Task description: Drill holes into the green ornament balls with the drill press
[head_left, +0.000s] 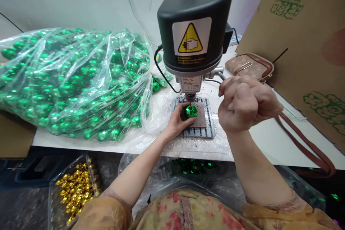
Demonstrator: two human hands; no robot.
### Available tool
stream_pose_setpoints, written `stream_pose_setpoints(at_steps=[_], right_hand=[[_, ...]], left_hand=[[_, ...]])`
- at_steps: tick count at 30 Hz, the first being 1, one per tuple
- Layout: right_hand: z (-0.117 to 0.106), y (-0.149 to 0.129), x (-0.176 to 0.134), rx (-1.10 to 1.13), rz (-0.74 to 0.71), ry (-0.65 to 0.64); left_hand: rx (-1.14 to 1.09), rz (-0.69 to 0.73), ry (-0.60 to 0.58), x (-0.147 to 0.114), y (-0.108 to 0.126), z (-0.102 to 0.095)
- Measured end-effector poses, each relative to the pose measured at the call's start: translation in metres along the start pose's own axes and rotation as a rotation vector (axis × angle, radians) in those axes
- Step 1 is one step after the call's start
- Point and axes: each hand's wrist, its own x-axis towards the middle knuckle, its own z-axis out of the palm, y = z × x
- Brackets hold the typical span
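A shiny green faceted ball (192, 111) sits on a brownish pad (201, 120) on the slotted metal base (210, 129) of a small drill press (192, 36). My left hand (178, 119) is closed around the ball's left side, thumb in front and fingers behind, just below the chuck (190, 97). To the right of the drill head, my right hand (242, 102) is raised in a fist at the feed lever (221, 75). The fingers appear wrapped around the lever's end, though they hide that part of it.
A big clear bag (81, 82) of green balls fills the table's left side. Dark shavings lie around the base. A patterned purse (249, 66) and a cardboard box (304, 43) stand at right. Below the table edge, gold balls (77, 190) and green balls (192, 165) lie in plastic.
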Motion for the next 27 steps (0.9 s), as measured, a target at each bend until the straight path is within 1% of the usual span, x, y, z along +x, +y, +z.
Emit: stream_pose_setpoints(at_steps=[7, 14, 16, 18, 20, 22, 23, 25, 27], right_hand=[[-0.005, 0.003, -0.002, 0.018, -0.068, -0.061], [-0.011, 0.008, -0.014, 0.017, -0.128, -0.056], [-0.01, 0.006, -0.014, 0.003, -0.101, -0.065], [-0.006, 0.003, -0.007, -0.019, -0.037, -0.031], [0.003, -0.002, 0.007, -0.03, 0.054, 0.029], [0.011, -0.006, 0.024, -0.032, 0.156, 0.028], [0.015, -0.007, 0.032, -0.033, 0.197, 0.01], [0.019, -0.008, 0.044, -0.011, 0.255, -0.015], [0.021, -0.008, 0.05, 0.018, 0.279, -0.01]], left_hand=[[0.003, -0.01, 0.004, 0.0, -0.002, 0.001], [-0.015, -0.01, 0.01, -0.001, -0.001, 0.0], [-0.017, -0.006, 0.015, -0.001, -0.001, 0.001], [-0.025, -0.008, 0.016, 0.001, -0.002, 0.002], [-0.038, -0.025, 0.015, 0.003, -0.003, 0.003], [-0.035, -0.044, 0.032, 0.002, 0.0, 0.003], [-0.02, -0.046, 0.059, 0.0, 0.003, 0.002], [0.05, -0.027, 0.154, -0.012, 0.012, 0.0], [0.154, 0.063, 0.231, -0.034, 0.023, -0.003]])
